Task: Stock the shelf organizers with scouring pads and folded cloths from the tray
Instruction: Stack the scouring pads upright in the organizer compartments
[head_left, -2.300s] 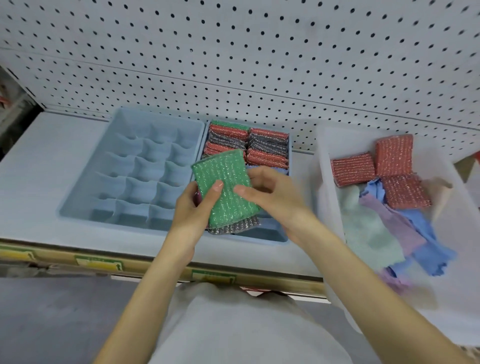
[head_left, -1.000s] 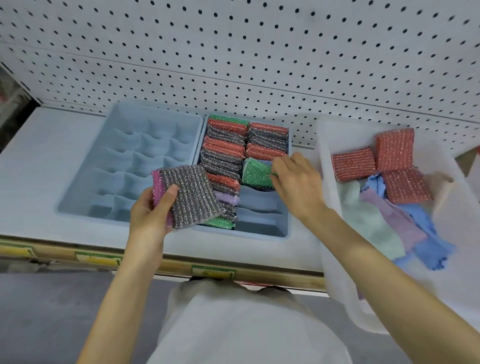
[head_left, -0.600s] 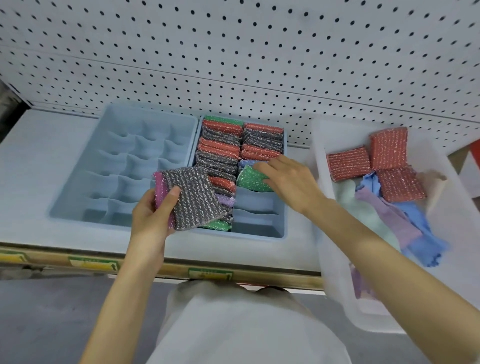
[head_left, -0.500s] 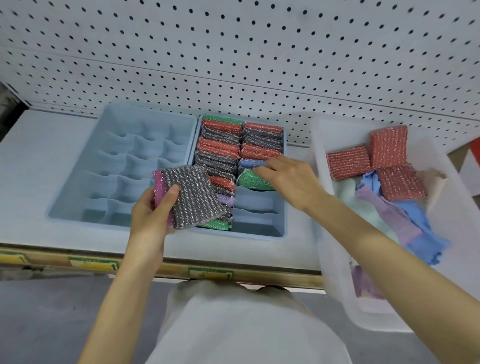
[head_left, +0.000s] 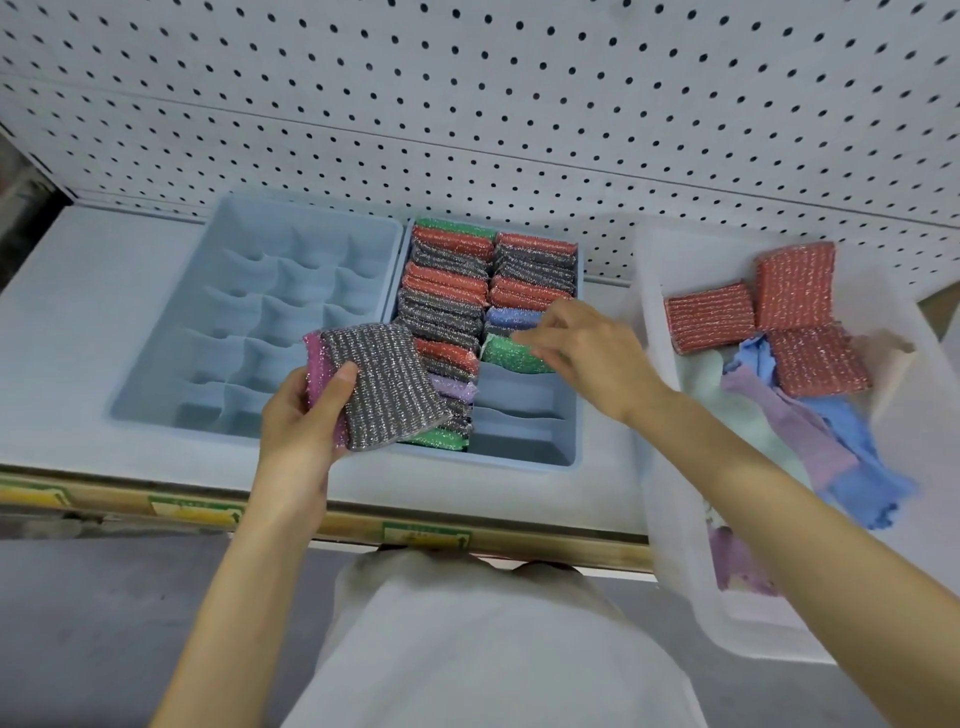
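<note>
My left hand (head_left: 304, 415) grips a small stack of scouring pads, a grey one (head_left: 384, 384) on top and a pink one (head_left: 316, 364) beneath, above the front left of the right blue organizer (head_left: 524, 452). My right hand (head_left: 587, 353) hovers over that organizer's right column, fingers loosely curled and fingertips touching the green pad (head_left: 511, 354) that stands in a slot. Red, grey, blue and green pads fill the slots behind. The clear tray (head_left: 675, 519) at right holds three red pads (head_left: 709, 317) and loose cloths (head_left: 810, 441).
An empty blue organizer (head_left: 156, 364) with many small cells sits left of the filled one. A white pegboard (head_left: 467, 104) rises behind the shelf. The shelf's front edge (head_left: 156, 509) carries yellow and green price labels. The tray overhangs that edge.
The green pad went from my right hand into a slot of the right column. My right hand has eased back slightly toward the right. The left hand keeps holding the stack.
</note>
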